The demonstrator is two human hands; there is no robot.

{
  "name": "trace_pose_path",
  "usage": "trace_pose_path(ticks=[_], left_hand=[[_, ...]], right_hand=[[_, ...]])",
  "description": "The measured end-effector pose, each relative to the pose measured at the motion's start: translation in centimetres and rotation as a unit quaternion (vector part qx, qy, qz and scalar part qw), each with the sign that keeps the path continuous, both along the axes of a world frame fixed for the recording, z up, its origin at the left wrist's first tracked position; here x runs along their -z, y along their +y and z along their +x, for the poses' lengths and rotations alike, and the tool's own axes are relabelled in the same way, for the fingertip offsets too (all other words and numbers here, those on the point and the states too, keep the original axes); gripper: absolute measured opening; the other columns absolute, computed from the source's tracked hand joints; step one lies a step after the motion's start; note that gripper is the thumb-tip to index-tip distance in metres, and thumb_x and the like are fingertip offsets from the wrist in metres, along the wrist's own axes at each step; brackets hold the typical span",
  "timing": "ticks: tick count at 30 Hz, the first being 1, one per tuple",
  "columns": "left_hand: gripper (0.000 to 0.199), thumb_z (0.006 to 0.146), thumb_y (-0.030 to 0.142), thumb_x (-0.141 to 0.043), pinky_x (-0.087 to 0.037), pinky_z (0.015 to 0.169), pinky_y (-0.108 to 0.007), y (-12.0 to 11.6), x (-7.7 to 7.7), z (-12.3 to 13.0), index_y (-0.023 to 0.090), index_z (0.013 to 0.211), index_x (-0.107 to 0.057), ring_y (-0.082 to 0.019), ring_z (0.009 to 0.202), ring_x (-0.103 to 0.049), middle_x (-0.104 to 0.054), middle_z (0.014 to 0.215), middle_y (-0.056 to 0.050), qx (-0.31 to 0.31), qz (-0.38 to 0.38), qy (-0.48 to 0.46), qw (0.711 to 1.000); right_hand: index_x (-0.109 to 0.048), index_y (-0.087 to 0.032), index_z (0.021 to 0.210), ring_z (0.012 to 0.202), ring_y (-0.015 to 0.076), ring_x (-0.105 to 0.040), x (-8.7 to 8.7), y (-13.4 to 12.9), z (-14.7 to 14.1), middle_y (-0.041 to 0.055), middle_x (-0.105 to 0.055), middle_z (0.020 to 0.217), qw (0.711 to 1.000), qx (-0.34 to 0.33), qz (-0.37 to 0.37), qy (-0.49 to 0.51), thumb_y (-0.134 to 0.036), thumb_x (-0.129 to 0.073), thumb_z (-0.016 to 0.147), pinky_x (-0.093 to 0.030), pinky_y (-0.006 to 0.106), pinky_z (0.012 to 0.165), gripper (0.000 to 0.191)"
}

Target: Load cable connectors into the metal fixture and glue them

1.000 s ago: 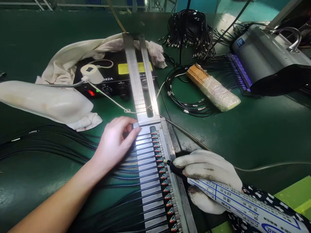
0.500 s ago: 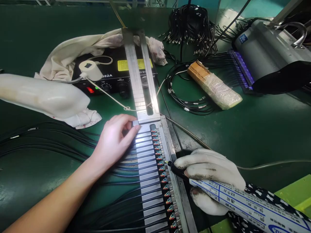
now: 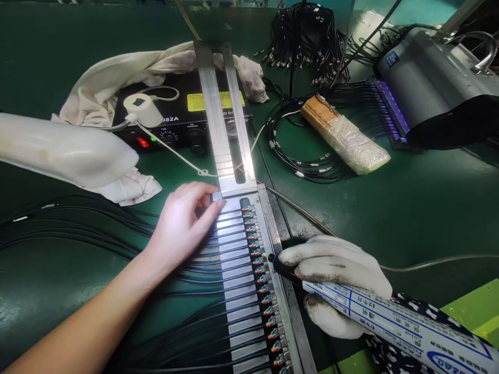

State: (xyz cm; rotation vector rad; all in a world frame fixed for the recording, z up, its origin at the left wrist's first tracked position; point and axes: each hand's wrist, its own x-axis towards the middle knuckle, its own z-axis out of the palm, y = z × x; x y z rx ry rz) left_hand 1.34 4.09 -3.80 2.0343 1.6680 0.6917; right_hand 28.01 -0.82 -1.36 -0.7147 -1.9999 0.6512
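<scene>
My bare left hand (image 3: 189, 221) pinches the edge of a long metal fixture (image 3: 237, 291) at its hinge end, thumb on top. Black cables (image 3: 210, 270) lie side by side across it, their stripped ends showing coloured wires and small metal connectors (image 3: 268, 310) along the right side. In my right hand (image 3: 339, 270), which wears a stained white glove, is a glue syringe (image 3: 374, 311) with a blue-printed label. Its fine tip points left, close over one connector midway along the row; whether it touches cannot be made out. The fixture's slotted metal lid (image 3: 212, 119) is swung open away from me.
Behind the lid sits a black dispenser controller (image 3: 156, 132) with a cloth over it. A white lamp arm (image 3: 66, 150) reaches in from the left. A wrapped block (image 3: 345, 135), coiled cables (image 3: 288, 161) and a grey machine glowing purple (image 3: 432, 88) occupy the right back.
The syringe tip has shifted slightly away from me along the connector row. My left hand keeps its hold on the fixture. The whole view has moved a little.
</scene>
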Motion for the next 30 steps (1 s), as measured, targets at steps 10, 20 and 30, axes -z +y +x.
trace_pose_path(ticks=[10,20,30], left_hand=[[0.026,0.091,0.043,-0.058,-0.04,0.062,-0.028,0.1,0.2,0.0,0.019,0.099,-0.063,-0.017,0.075,-0.053,-0.056,0.078,0.0,0.0,0.001,-0.001,1.0],[0.025,0.09,0.043,-0.058,-0.04,0.062,-0.028,0.0,0.1,0.0,0.02,0.099,-0.063,-0.017,0.075,-0.053,-0.056,0.078,0.0,-0.003,0.0,-0.001,1.0],[0.025,0.09,0.043,-0.058,-0.041,0.062,-0.029,0.0,0.0,0.0,0.019,0.099,-0.062,-0.017,0.075,-0.053,-0.057,0.079,0.0,-0.008,-0.007,-0.005,1.0]], right_hand=[[-0.064,-0.013,0.089,0.085,0.0192,-0.075,-0.4,0.2,0.0,0.0109,-0.076,0.091,1.0,0.008,0.014,0.002,-0.02,-0.059,0.083,-0.061,0.031,0.076,0.011],[-0.064,-0.014,0.086,0.081,0.0156,-0.074,-0.9,-0.7,0.3,0.0099,-0.076,0.092,0.999,-0.014,0.002,-0.035,-0.025,-0.058,0.089,-0.06,0.028,0.075,0.012],[-0.064,-0.014,0.087,0.082,0.0171,-0.074,-0.6,-0.7,0.1,0.0111,-0.076,0.091,1.0,0.0,0.0,-0.016,-0.023,-0.057,0.088,-0.06,0.029,0.075,0.012]])
